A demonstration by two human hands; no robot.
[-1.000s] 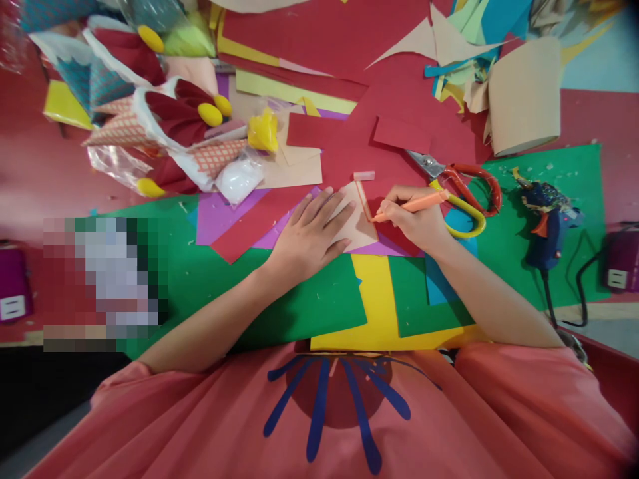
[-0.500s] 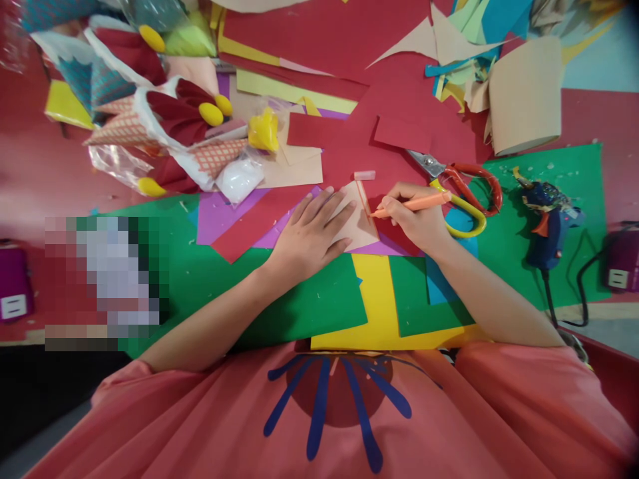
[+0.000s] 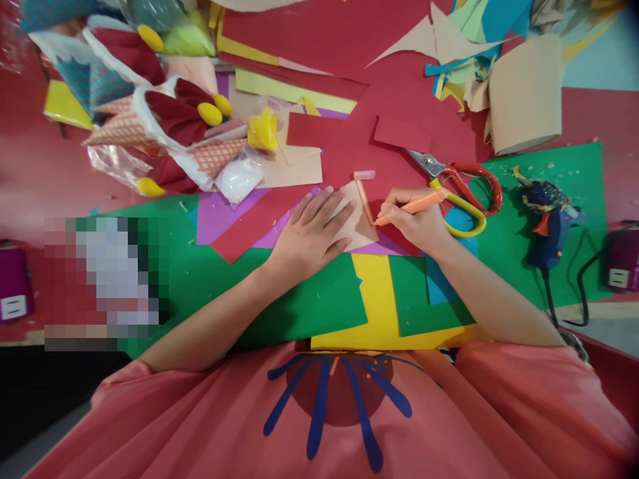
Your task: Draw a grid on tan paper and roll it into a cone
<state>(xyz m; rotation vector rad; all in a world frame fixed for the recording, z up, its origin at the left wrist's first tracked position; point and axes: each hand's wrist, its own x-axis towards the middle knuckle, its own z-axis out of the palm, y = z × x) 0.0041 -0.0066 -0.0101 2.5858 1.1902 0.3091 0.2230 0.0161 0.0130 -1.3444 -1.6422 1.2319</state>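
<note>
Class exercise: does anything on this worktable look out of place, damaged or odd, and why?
Yes: the dark-blue plastic glue gun with an orange trigger, lying on the green sheet at the picture's right. Its front end looks ragged and clumped, unlike its smooth handle. Whitish specks dot the sheet nearby, perhaps dried glue.

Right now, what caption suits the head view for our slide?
Left hand spread on beige paper; right hand holds orange marker at its edge.

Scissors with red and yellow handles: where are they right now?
In the head view, the scissors lie right of centre, beside the right hand, between it and the blue glue gun farther right.
</note>
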